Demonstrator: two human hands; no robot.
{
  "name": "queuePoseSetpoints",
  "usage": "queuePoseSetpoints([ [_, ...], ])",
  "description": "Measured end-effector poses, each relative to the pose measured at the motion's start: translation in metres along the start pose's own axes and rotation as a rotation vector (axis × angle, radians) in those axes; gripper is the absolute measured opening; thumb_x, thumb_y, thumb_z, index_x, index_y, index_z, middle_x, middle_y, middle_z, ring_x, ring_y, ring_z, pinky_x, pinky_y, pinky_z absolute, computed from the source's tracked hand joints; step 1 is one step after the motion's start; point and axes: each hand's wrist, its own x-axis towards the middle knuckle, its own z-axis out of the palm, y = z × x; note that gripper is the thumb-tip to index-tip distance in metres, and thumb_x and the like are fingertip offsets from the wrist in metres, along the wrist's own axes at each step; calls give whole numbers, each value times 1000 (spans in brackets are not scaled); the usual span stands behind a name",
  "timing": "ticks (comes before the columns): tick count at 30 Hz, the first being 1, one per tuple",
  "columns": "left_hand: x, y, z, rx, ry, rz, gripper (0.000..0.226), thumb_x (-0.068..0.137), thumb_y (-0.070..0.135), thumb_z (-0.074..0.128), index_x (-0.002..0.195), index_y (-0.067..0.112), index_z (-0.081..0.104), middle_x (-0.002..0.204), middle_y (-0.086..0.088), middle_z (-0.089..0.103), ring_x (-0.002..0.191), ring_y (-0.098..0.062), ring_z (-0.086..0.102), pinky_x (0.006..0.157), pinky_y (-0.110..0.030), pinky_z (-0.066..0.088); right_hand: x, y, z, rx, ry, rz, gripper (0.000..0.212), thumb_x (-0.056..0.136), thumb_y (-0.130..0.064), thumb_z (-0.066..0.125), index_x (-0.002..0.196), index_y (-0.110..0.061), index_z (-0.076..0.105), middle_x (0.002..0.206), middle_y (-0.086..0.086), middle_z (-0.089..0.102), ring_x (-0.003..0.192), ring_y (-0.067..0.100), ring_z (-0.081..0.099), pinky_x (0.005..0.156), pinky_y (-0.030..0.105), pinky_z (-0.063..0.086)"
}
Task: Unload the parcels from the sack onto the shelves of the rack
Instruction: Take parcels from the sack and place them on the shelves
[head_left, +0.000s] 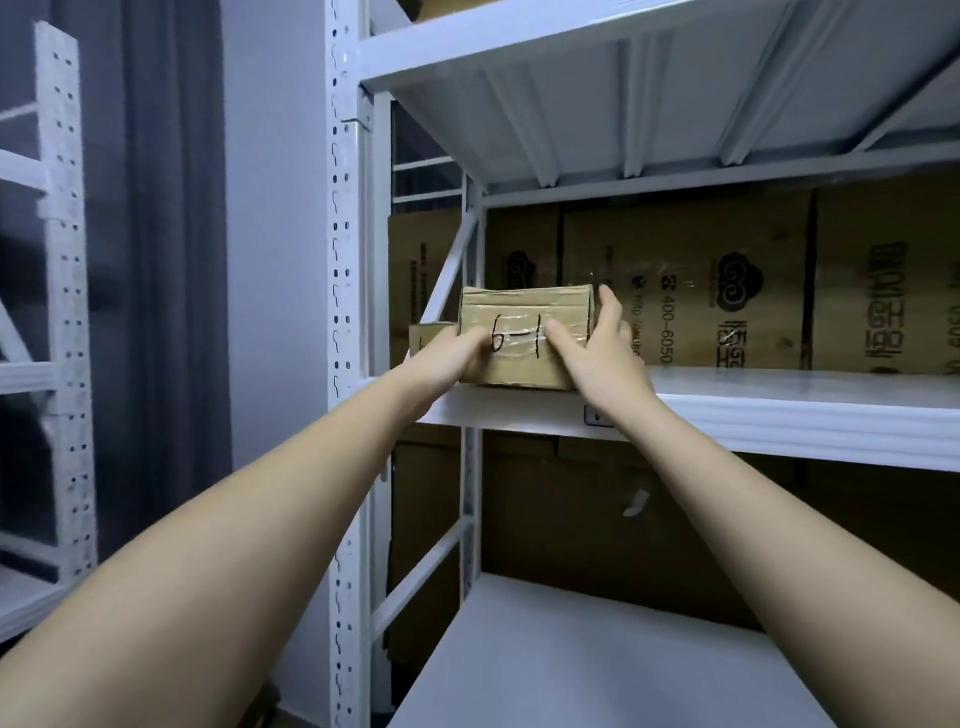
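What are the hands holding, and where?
Both hands hold the cardboard parcel marked 6-1: left hand on its left end, right hand round its right end.

A parcel (524, 338) sits on the rack's middle shelf (779, 410), near its left end, with big cartons (727, 291) behind.

Both hands on taped parcel (524, 338) marked "6-1", resting on rack shelf (779, 410); left hand (447, 353), right hand (597, 353) gripping sides.
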Motion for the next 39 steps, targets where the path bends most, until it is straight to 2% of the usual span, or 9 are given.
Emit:
queuePoseSetpoints([
  [6,41,-30,-14,49,-24,114,44,93,39,50,131,17,50,128,-1,57,118,-19,52,105,-34,38,23,3,27,-211,10,-53,80,93,-60,43,153,-35,-5,149,15,32,124,42,47,95,41,38],
  [9,59,-40,-25,83,-31,164,42,94,38,54,128,13,55,121,-1,61,112,-18,56,92,-28,43,37,4,39,-248,21,-46,75,92,-60,44,152,-35,6,146,15,38,121,42,50,91,39,38],
  [13,81,-53,-40,111,-68,229,27,91,35,62,105,12,67,94,3,68,85,-7,62,69,-17,44,53,4,51,-246,21,27,72,89,-59,48,148,-34,15,141,12,43,121,40,49,89,37,37],
  [17,99,-67,-46,197,10,243,21,89,25,64,71,16,67,62,4,63,53,-4,53,64,-24,42,66,2,63,-238,-6,73,73,87,-56,50,146,-31,16,131,9,53,116,35,52,88,36,38],
  [21,109,-71,-47,313,94,296,19,91,20,60,76,13,68,77,-4,71,75,-19,68,79,-36,56,74,-4,73,-231,-24,111,72,89,-48,52,147,-26,15,115,7,61,105,29,56,90,36,43],
  [24,117,-73,-46,581,325,460,14,92,9,46,97,8,58,101,-10,61,93,-29,58,81,-42,50,79,-7,78,-238,-23,136,73,89,-47,52,148,-26,14,108,8,58,93,28,57,81,33,44],
  [27,131,-79,-44,782,480,584,39,87,0,44,125,9,46,126,-12,46,115,-31,45,93,-40,42,82,-6,83,-235,-17,151,73,88,-46,52,148,-28,13,104,7,58,88,26,59,80,35,47],
  [33,154,-82,-42,869,274,485,70,87,6,45,150,13,15,158,-6,13,147,-25,5,119,-45,9,91,0,89,-243,-10,156,73,88,-47,51,148,-30,13,111,8,61,90,26,60,86,39,50],
  [39,159,-83,-41,831,179,416,55,89,8,45,142,14,31,151,-7,30,141,-28,21,110,-48,25,105,5,89,-235,-74,183,75,89,-44,52,149,-30,10,115,11,58,94,26,56,83,35,45],
])
